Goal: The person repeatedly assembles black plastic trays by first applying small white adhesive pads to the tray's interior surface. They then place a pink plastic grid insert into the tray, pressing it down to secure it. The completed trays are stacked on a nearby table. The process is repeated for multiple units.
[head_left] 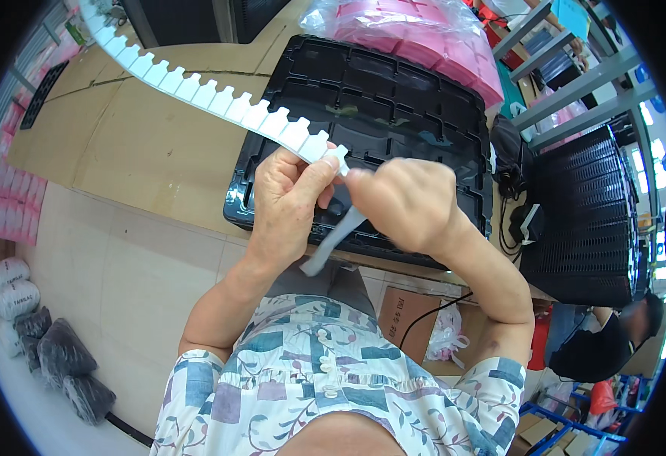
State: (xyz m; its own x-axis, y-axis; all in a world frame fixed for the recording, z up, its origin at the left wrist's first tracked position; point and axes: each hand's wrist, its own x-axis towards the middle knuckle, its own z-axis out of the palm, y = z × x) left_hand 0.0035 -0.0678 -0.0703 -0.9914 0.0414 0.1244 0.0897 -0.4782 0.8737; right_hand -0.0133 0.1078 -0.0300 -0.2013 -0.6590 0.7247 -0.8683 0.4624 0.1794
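Standing by the bench: a white toothed strip (204, 96) arcs from the upper left, above the cardboard (143, 148), down to its near end over a black tray (382, 99). The left hand (283, 199) pinches that end between thumb and fingers, just short of the last tooth. The right hand (412, 199) is curled into a fist close beside the tip, gripping a grey ribbon (334, 243) that trails down below it; blur hides exactly where the fingertips bear, and I can't tell whether ribbon and strip are joined there. Both look to be worked together at the tip. To handle this well, I'd judge, keep the left pinch near the edge being worked, draw the ribbon low and evenly rather than jerking it, and support the long run so its weight doesn't twist the teeth or crease the narrow necks. Lettering: none made out on strip, ribbon or tray. White packs (17, 298) on the floor at left carry dark print; a brown carton (409, 319) under the bench edge shows dark, handwritten-looking marks. Pink bundles (431, 38) in clear wrap lie beyond the tray, with no legible label that I can see.
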